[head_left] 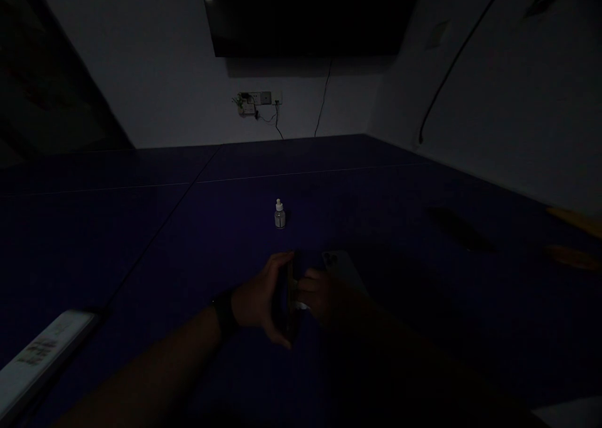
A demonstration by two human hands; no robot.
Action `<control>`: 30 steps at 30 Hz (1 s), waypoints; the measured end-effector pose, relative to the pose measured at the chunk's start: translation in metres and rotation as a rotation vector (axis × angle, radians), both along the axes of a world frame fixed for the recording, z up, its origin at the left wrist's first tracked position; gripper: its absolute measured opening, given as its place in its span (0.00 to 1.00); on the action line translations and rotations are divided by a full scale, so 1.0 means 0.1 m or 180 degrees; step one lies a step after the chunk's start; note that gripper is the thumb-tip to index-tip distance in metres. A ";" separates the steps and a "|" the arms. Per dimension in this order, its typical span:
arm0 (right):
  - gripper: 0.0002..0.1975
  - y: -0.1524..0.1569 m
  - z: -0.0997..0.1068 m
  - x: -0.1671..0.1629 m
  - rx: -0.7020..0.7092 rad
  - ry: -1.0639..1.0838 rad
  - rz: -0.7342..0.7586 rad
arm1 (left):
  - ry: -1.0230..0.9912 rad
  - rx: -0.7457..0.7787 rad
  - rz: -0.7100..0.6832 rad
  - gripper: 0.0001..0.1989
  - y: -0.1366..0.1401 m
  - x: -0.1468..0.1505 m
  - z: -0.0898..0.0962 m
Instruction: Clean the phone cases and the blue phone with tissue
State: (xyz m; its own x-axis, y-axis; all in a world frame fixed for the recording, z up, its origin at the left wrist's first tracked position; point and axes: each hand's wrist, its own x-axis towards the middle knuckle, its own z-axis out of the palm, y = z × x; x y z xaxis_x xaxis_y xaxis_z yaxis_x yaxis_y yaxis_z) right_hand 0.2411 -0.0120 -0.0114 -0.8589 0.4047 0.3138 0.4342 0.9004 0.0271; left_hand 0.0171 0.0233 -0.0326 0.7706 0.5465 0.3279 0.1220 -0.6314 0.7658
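My left hand (261,299), with a dark band on its wrist, grips a thin phone-shaped slab (290,290) by its far and near ends. The slab stands on its long side, seen nearly edge-on. My right hand (317,293) is closed on a small white wipe (301,305), held against the slab's right face; the fingertips are partly hidden. Just beyond that hand a grey phone (345,266) lies with its camera lenses up, partly covered by the right arm. Farther ahead, a small dropper bottle (279,218) with a white top stands upright.
The dim purple tabletop (226,221) has a seam on the left. A white power strip (47,353) lies at the left. A dark flat object (458,229) and orange-yellow items (576,221) lie at the right. A large screen (310,14) hangs above wall sockets (256,99).
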 end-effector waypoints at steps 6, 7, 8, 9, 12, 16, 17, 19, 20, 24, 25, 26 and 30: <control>0.10 -0.01 -0.01 0.00 0.0144 -0.0100 -0.0124 | 0.0110 0.0277 0.0075 0.79 -0.01 -0.02 0.00; 0.10 0.01 -0.02 -0.01 0.0152 -0.0080 -0.0214 | 0.0112 0.0260 0.0054 0.78 -0.01 -0.02 0.00; 0.10 0.04 -0.02 -0.01 0.0168 -0.0059 -0.0301 | 0.0114 0.0249 0.0038 0.79 -0.01 -0.02 0.01; 0.10 0.06 -0.02 -0.02 0.0186 -0.0061 -0.0353 | 0.0118 0.0250 0.0027 0.79 -0.01 -0.03 0.01; 0.11 0.07 0.00 -0.04 0.0198 -0.0197 -0.0307 | 0.0132 0.0321 0.0021 0.79 -0.01 -0.03 0.02; 0.11 -0.06 0.05 -0.05 0.0117 -0.0313 0.0011 | 0.0129 0.0404 0.0013 0.80 -0.01 -0.02 0.04; 0.11 -0.09 0.05 -0.05 0.0071 -0.0322 0.0110 | 0.0118 0.0405 0.0025 0.80 -0.02 -0.02 0.04; 0.12 -0.13 0.05 -0.04 -0.0023 -0.0316 0.0201 | 0.0112 0.0389 0.0023 0.79 -0.02 -0.02 0.05; 0.11 -0.12 0.04 -0.03 -0.0036 -0.0266 0.0149 | 0.0107 0.0377 0.0012 0.79 -0.02 -0.02 0.06; 0.12 0.00 -0.01 -0.03 0.0100 0.0017 -0.0302 | 0.0101 0.0344 -0.0040 0.79 -0.01 -0.03 0.07; 0.12 0.04 -0.02 -0.03 0.0146 0.0055 -0.0383 | 0.0097 0.0339 -0.0038 0.79 -0.01 -0.03 0.06; 0.13 0.07 -0.03 -0.04 0.0176 0.0056 -0.0401 | 0.0093 0.0336 -0.0032 0.79 -0.01 -0.03 0.06; 0.12 0.06 -0.04 -0.04 0.0220 -0.0130 -0.0174 | 0.0082 0.0342 -0.0005 0.80 0.00 -0.02 0.02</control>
State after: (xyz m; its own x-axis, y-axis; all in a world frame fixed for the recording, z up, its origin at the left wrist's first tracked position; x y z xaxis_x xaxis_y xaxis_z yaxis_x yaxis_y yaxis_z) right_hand 0.2371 -0.0061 -0.0156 -0.8488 0.4299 0.3077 0.4799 0.8708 0.1070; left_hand 0.0155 0.0234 -0.0305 0.7804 0.5080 0.3646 0.1396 -0.7099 0.6903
